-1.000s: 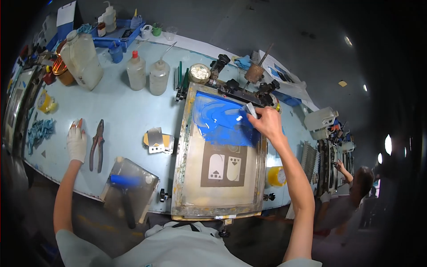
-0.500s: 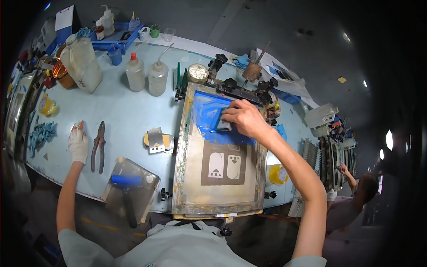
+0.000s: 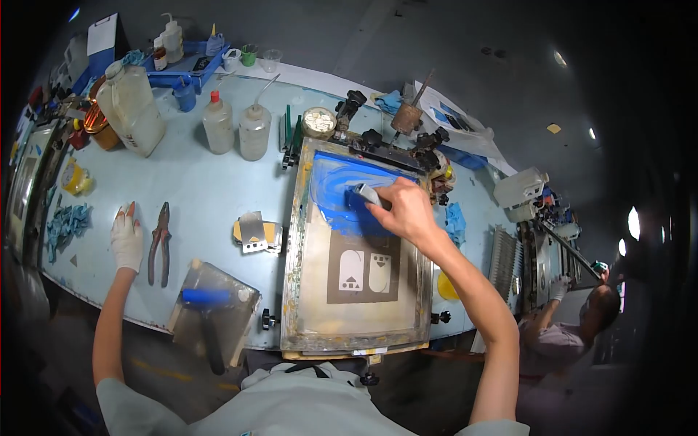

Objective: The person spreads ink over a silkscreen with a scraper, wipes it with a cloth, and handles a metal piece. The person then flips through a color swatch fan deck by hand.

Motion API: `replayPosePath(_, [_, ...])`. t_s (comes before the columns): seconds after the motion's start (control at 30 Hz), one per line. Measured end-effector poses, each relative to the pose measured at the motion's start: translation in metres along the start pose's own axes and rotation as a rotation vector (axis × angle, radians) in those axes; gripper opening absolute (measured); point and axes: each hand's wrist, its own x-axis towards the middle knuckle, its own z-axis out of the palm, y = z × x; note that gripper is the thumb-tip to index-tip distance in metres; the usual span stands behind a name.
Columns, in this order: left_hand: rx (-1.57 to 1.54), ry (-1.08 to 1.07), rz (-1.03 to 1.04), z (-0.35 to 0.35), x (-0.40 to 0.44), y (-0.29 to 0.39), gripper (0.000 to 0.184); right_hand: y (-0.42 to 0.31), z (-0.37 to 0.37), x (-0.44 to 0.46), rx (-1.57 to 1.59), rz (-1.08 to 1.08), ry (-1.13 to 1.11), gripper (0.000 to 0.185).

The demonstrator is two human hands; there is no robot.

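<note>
My right hand (image 3: 407, 209) is closed on the grey handle of a small squeegee (image 3: 369, 194), which stands tilted in wet blue ink (image 3: 331, 179). The ink is smeared over the far part of a screen-printing frame (image 3: 293, 283). Nearer me, the mesh carries a dark rectangle (image 3: 362, 254) with two pale rounded shapes in it. My left hand (image 3: 126, 243), in a white glove with some fingertips bare, lies flat on the table to the left. Beside it rest pliers (image 3: 158, 243) with dark handles; the hand does not touch them.
A roller with a blue head (image 3: 206, 296) lies at the front edge. Metal and yellow cards (image 3: 254, 232) sit left of the frame. Behind are squeeze bottles (image 3: 254, 134), a large jug (image 3: 132, 109) and a tin (image 3: 320, 122). Another person (image 3: 560, 338) works at the right.
My right hand has turned and moved slightly nearer me, and the squeegee's handle now points differently over the ink. My left hand stays put. The other person has leaned and moved their arms.
</note>
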Motion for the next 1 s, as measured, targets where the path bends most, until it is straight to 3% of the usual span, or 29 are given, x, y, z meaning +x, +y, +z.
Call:
replayPosePath(0.1, [0.007, -0.001, 0.005, -0.012, -0.001, 0.009, 0.052, 0.015, 0.026, -0.021, -0.126, -0.261, 0.081, 0.027])
replayPosePath(0.2, [0.024, -0.013, -0.017, -0.004, 0.001, 0.004, 0.053, 0.035, 0.017, -0.013, -0.223, -0.101, 0.134, 0.033])
replayPosePath(0.37, [0.035, -0.033, -0.019, -0.003, 0.0, 0.002, 0.054, -0.004, 0.013, -0.045, -0.093, -0.366, 0.074, 0.035])
replayPosePath(0.5, [0.037, -0.029, -0.012, -0.014, 0.0, 0.009, 0.053, 0.047, 0.016, -0.032, -0.254, -0.141, 0.131, 0.037])
replayPosePath(0.63, [0.03, -0.02, 0.007, -0.01, 0.0, 0.008, 0.05, 0.0, 0.003, -0.052, -0.085, -0.371, 0.007, 0.034])
replayPosePath(0.73, [0.041, -0.009, -0.004, -0.008, 0.0, 0.007, 0.05, 0.039, 0.022, -0.042, -0.152, -0.262, 0.162, 0.031])
replayPosePath(0.8, [0.045, -0.001, 0.022, -0.005, 0.0, 0.003, 0.051, 0.062, 0.007, -0.03, -0.238, -0.05, 0.045, 0.023])
replayPosePath(0.87, [0.055, 0.021, 0.013, 0.002, 0.002, -0.003, 0.052, 0.067, -0.007, -0.024, -0.201, 0.182, -0.008, 0.032])
replayPosePath(0.93, [0.025, 0.006, -0.006, 0.0, -0.001, -0.001, 0.053, 0.081, -0.005, -0.022, -0.261, 0.212, 0.065, 0.038])
replayPosePath(1.0, [0.026, -0.008, -0.015, -0.005, -0.001, 0.005, 0.054, 0.083, 0.006, -0.013, -0.225, 0.443, -0.021, 0.036])
